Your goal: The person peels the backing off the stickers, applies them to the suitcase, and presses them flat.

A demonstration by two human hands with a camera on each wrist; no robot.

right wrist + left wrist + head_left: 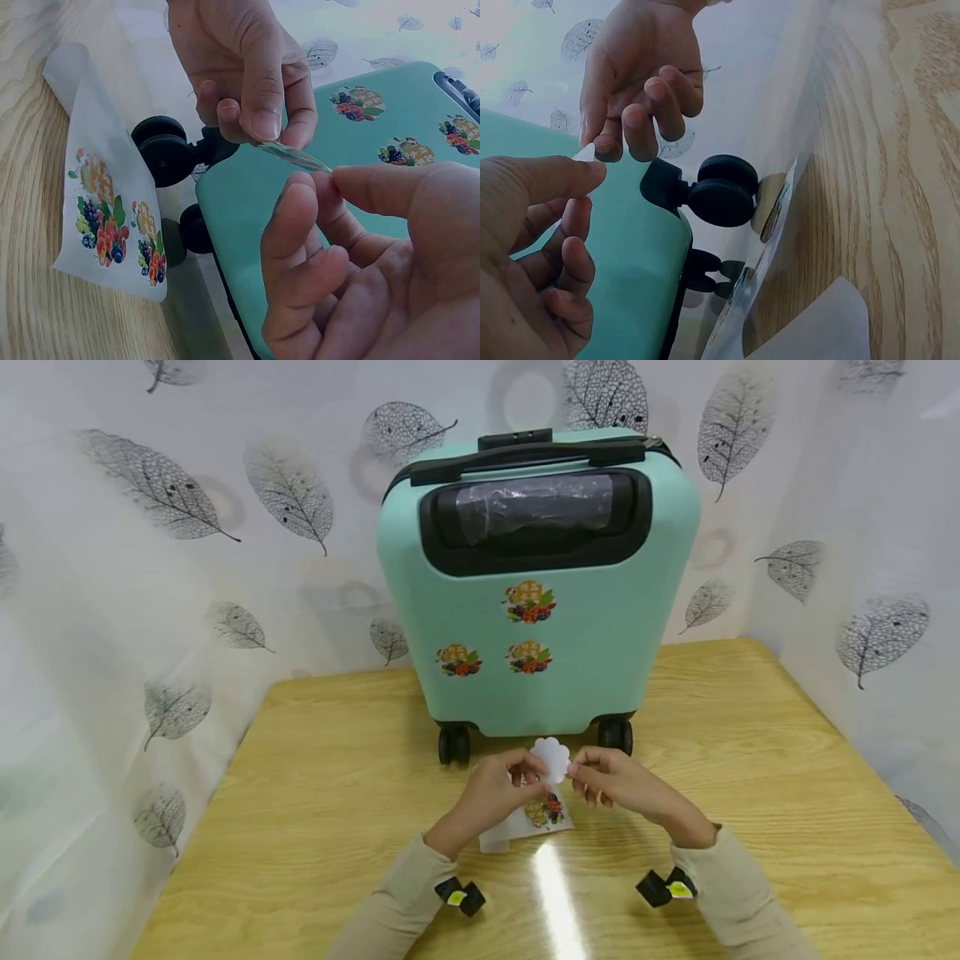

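A small sticker with a scalloped edge [551, 758] shows its white back in the head view. My left hand [498, 789] pinches one side of it between thumb and finger. On the opposite side, the thumb and finger of my right hand [618, 783] pinch its edge. Seen nearly edge-on in the right wrist view, the sticker [295, 156] spans the gap between both sets of fingertips. Below the left hand lies a white sticker sheet [517, 828] printed with colourful fruit designs; its edge curls up in the right wrist view.
A mint-green suitcase [600, 627] stands upright behind the hands, on black wheels [454, 744]. Three fruit stickers [530, 657] are on its front. Under everything is a wood-grain table [322, 793], with a leaf-patterned curtain [300, 585] behind and at both sides.
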